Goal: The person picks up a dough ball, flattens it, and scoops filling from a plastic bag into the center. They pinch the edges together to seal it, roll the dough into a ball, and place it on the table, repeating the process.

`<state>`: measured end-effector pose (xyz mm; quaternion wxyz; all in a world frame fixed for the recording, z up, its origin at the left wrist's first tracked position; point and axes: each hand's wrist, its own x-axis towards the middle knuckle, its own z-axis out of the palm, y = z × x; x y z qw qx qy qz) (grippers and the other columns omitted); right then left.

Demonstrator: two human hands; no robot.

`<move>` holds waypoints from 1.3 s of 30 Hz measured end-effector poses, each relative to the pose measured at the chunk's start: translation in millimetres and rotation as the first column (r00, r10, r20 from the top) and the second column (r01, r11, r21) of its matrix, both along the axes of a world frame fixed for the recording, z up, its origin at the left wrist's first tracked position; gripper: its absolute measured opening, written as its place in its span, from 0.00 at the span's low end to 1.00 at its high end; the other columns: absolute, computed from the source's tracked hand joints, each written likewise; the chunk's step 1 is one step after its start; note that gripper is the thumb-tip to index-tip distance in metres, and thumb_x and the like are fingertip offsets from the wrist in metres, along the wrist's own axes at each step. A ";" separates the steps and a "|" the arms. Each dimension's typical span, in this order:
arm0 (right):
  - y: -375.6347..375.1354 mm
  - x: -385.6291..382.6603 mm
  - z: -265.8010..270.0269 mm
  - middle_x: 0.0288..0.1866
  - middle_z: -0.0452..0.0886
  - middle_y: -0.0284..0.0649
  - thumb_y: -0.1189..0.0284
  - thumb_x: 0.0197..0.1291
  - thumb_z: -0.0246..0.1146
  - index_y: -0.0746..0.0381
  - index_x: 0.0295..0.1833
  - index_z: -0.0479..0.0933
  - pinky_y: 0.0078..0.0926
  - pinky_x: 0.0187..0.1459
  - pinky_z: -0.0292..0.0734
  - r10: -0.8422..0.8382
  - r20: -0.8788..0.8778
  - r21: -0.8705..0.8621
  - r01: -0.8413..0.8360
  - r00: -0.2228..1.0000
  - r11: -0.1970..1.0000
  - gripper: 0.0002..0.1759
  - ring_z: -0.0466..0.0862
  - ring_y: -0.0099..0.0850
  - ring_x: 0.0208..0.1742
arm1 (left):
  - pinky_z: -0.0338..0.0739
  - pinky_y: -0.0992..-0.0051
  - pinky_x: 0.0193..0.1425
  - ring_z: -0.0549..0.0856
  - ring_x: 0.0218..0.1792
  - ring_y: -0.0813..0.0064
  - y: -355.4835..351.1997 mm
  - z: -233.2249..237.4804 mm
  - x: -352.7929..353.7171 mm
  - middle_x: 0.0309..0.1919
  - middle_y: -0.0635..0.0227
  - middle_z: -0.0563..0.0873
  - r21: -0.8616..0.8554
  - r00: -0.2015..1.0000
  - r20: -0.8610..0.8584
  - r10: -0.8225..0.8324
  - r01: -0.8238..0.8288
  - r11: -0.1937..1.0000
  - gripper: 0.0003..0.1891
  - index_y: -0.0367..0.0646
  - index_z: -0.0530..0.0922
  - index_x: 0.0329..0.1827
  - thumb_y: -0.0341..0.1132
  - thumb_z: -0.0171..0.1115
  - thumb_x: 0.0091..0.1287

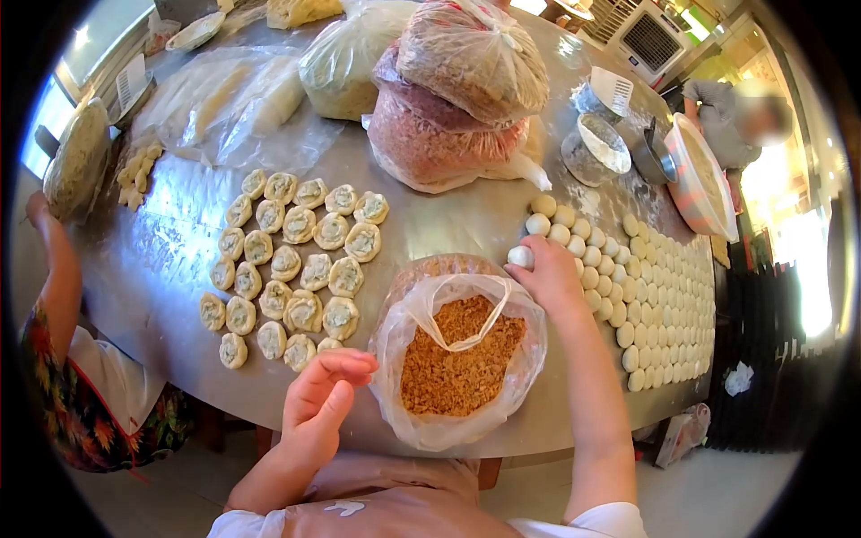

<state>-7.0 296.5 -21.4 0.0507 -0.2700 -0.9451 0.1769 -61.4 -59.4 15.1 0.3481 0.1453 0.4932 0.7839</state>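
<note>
My right hand reaches out to the right, its fingers closed on a white dough ball at the left edge of the dough ball rows. My left hand is raised in front of me with thumb and fingers apart, holding nothing. It is just left of a clear plastic bag of brown crumbly filling, whose mouth is spread wide. Beyond my left hand, several dough rounds with a pale filling lie in rows on the metal table.
Tied bags of meat-coloured filling and a bag of greenish filling stand at the back. Metal bowls and a large basin are at the back right. One person's arm is at left; another person stands at right.
</note>
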 end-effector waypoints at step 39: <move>-131.9 67.6 65.3 0.42 0.84 0.46 0.66 0.58 0.69 0.66 0.46 0.80 0.30 0.44 0.79 0.257 0.004 -0.369 -0.237 0.967 0.899 0.16 0.84 0.34 0.41 | 0.67 0.63 0.64 0.76 0.57 0.56 -141.8 -108.5 -58.0 0.56 0.52 0.78 -0.520 0.519 -0.852 -0.073 -0.854 -0.009 0.20 0.32 0.71 0.61 0.36 0.58 0.71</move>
